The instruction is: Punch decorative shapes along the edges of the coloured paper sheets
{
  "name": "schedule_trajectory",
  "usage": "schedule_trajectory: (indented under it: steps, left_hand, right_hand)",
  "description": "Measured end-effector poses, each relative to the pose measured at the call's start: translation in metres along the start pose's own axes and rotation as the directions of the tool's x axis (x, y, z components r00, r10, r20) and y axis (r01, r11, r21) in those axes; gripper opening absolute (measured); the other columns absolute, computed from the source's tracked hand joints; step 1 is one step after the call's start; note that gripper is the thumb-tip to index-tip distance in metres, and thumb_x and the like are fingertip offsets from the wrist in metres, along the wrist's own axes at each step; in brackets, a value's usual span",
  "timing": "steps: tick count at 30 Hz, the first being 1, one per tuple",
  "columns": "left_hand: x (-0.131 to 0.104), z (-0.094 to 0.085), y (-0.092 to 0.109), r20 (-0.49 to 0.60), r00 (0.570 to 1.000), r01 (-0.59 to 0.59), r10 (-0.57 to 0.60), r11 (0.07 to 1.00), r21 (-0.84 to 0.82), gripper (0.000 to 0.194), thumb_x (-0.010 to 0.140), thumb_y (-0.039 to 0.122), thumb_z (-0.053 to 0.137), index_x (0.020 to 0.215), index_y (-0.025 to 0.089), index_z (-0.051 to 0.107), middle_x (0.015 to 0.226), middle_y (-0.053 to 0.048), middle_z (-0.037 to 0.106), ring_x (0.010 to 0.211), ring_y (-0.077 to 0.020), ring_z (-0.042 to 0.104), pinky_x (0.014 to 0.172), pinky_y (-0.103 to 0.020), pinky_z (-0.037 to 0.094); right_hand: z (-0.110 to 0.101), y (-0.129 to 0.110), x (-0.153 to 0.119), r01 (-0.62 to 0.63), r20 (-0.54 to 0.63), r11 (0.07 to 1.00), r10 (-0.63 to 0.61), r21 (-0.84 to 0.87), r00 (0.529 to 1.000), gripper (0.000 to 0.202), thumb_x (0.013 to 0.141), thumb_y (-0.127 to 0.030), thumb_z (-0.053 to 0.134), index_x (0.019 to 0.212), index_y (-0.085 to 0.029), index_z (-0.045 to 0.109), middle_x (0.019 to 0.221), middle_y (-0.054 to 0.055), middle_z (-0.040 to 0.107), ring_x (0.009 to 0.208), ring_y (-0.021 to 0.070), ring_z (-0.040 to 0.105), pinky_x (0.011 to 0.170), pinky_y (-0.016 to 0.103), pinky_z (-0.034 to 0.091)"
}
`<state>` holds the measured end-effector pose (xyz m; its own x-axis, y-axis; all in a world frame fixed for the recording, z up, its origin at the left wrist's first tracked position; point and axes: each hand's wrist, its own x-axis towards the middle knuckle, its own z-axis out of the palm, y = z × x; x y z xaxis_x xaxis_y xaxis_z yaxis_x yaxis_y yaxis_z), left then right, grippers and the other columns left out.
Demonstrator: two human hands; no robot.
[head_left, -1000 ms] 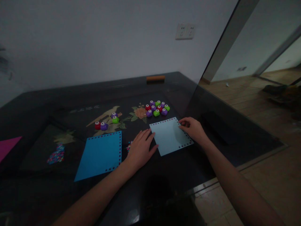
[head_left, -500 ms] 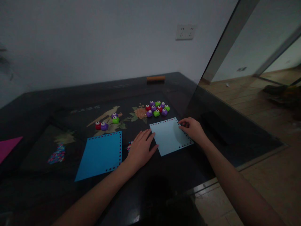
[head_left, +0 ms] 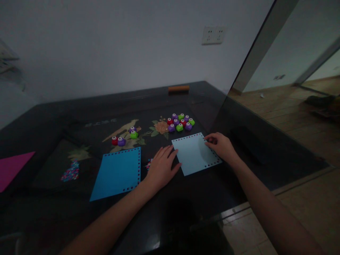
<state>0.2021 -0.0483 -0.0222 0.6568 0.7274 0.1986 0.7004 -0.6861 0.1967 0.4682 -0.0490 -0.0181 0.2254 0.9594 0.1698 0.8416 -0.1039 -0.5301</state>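
Note:
A pale blue paper square point(head_left: 193, 153) with punched holes along its edges lies flat on the dark table point(head_left: 164, 219). My left hand point(head_left: 161, 168) rests flat beside its left edge, fingertips touching the paper. My right hand point(head_left: 221, 147) lies on its right edge, fingers curled onto the sheet. A brighter blue punched square point(head_left: 118, 173) lies to the left of my left hand. A small heap of coloured punched bits point(head_left: 148, 164) shows between the two sheets, partly hidden by my left hand.
A cluster of small red, purple and green punches point(head_left: 180, 122) sits behind the pale sheet; three more point(head_left: 124, 138) sit farther left. A pile of confetti point(head_left: 70, 173) and a pink sheet point(head_left: 12, 168) lie at left. An orange block point(head_left: 178, 89) is by the wall.
The camera view has shifted slightly, so everything sits a little to the right. Both hands stay in the same place on the pale sheet.

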Motion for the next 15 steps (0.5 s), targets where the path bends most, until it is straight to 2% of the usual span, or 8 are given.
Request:
schedule_trajectory:
  steps: [4, 10, 15]
  left_hand:
    - [-0.001, -0.001, 0.000, -0.008, 1.000, 0.008, -0.008, 1.000, -0.003, 0.050, 0.087, 0.039, 0.051, 0.131, 0.016, 0.044, 0.138, -0.012, 0.048, 0.128, -0.0258, 0.041, 0.109, -0.046, 0.030]
    - [-0.001, -0.005, 0.000, -0.015, 1.000, -0.004, 0.004, 1.000, 0.002, 0.046, 0.088, 0.038, 0.050, 0.129, 0.016, 0.047, 0.136, -0.012, 0.049, 0.127, -0.0253, 0.042, 0.109, -0.045, 0.031]
    - [0.002, -0.018, -0.005, -0.034, 0.999, -0.014, 0.013, 1.000, -0.022, 0.040, 0.088, 0.030, 0.051, 0.125, 0.018, 0.050, 0.138, -0.010, 0.048, 0.128, -0.0248, 0.041, 0.109, -0.045, 0.029]
  right_hand:
    - [-0.001, -0.001, 0.000, -0.017, -0.018, 1.000, 0.017, 0.015, 1.000, 0.018, 0.071, -0.018, 0.063, 0.088, -0.018, 0.068, 0.074, 0.001, 0.058, 0.064, 0.0147, 0.052, 0.061, 0.028, 0.041]
    - [0.001, 0.003, 0.001, -0.016, -0.046, 0.998, 0.019, 0.066, 0.999, 0.018, 0.071, -0.019, 0.062, 0.089, -0.018, 0.067, 0.075, 0.002, 0.061, 0.065, 0.0154, 0.053, 0.062, 0.029, 0.042]
    - [-0.001, 0.002, 0.000, -0.008, -0.067, 0.997, 0.014, 0.082, 0.998, 0.016, 0.072, -0.020, 0.061, 0.087, -0.019, 0.066, 0.074, 0.002, 0.062, 0.063, 0.0152, 0.054, 0.061, 0.028, 0.042]
